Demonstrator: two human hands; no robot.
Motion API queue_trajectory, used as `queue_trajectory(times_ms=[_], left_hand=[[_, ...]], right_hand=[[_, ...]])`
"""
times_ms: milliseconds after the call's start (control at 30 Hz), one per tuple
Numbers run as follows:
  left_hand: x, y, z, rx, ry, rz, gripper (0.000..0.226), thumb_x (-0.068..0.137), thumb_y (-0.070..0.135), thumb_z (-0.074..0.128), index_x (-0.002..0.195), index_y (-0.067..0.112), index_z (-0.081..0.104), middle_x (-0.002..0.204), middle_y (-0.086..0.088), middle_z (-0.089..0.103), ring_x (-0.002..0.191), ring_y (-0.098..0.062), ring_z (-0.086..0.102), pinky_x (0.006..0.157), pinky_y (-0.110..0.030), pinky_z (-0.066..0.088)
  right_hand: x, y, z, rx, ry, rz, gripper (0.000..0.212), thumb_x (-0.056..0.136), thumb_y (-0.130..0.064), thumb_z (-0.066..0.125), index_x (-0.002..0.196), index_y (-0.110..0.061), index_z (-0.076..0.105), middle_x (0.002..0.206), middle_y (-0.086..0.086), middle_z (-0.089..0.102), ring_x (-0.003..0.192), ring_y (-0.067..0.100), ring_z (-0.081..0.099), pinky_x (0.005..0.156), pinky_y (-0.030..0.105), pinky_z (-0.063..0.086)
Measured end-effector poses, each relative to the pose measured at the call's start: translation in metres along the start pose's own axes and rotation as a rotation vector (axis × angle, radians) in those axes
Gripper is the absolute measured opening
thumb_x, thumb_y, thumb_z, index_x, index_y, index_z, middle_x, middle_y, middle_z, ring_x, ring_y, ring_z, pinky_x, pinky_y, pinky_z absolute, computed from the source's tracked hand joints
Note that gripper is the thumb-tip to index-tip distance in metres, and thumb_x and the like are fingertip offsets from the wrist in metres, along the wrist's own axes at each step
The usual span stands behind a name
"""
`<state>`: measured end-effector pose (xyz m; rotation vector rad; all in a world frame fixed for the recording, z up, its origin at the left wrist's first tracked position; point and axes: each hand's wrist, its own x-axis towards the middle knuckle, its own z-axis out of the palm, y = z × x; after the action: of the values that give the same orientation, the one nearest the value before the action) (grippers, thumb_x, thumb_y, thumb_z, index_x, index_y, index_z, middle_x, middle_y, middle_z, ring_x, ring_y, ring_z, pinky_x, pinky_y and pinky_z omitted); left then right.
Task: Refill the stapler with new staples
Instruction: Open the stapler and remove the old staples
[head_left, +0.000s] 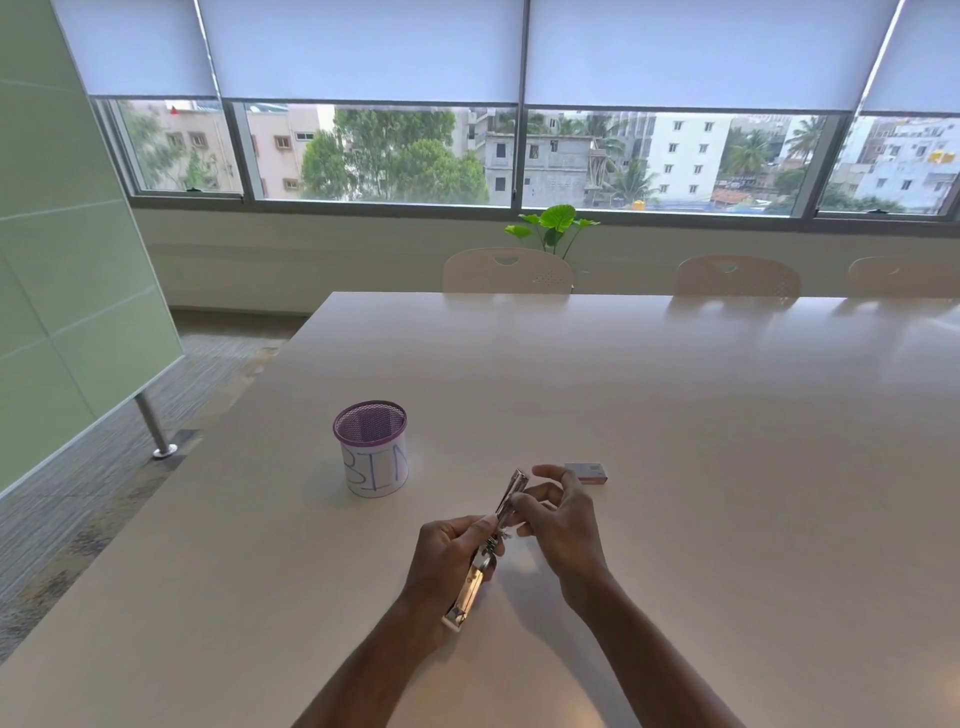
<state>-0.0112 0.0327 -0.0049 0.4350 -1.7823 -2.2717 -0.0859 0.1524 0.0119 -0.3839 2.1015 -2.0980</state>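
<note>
A metal stapler (488, 545) is swung fully open, stretched in a long line from near my left wrist up toward the far right. My left hand (447, 551) grips its middle from the left. My right hand (558, 514) is at the upper half, thumb and fingertips pinched at the staple channel; whether staples are between them is too small to tell. A small pink-and-white staple box (587, 473) lies on the table just beyond my right hand.
A purple mesh cup (370, 448) wrapped in paper marked "BIN" stands left of the stapler on the white table (727, 441). Chairs (506, 270) line the far edge under the windows. A glass partition stands at left.
</note>
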Motion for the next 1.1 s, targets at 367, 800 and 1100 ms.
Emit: queue_trajectory(times_ms=[367,800,1100], left_hand=[[-0.003,0.004,0.001,0.004,0.003,-0.011,0.024,0.095,0.011,0.057,0.093,-0.006,0.073,0.061,-0.013,0.061,0.038,-0.01,0.051,0.037,-0.017,0.04],[-0.001,0.003,0.003,0.0,0.041,0.01,0.022,0.093,0.009,0.06,0.084,-0.007,0.073,0.061,-0.015,0.058,0.036,-0.013,0.044,0.036,-0.018,0.036],[-0.016,0.024,0.01,1.336,-0.006,0.742,0.019,0.098,0.023,0.049,0.097,0.013,0.066,0.09,-0.004,0.063,0.073,-0.019,0.065,0.067,-0.031,0.055]], right_hand=[[0.0,0.002,-0.002,-0.009,-0.022,0.015,0.042,0.084,-0.007,0.069,0.119,-0.016,0.049,0.085,0.01,0.073,0.071,0.018,0.074,0.061,0.025,0.057],[0.004,0.007,-0.006,0.405,0.016,0.256,0.034,0.101,-0.031,0.045,0.112,0.0,0.055,0.091,0.02,0.072,0.08,0.029,0.072,0.073,0.039,0.057],[-0.008,0.012,0.006,1.007,-0.121,0.558,0.085,0.097,-0.062,0.017,0.124,0.012,0.047,0.118,0.036,0.06,0.102,0.04,0.065,0.09,0.045,0.052]])
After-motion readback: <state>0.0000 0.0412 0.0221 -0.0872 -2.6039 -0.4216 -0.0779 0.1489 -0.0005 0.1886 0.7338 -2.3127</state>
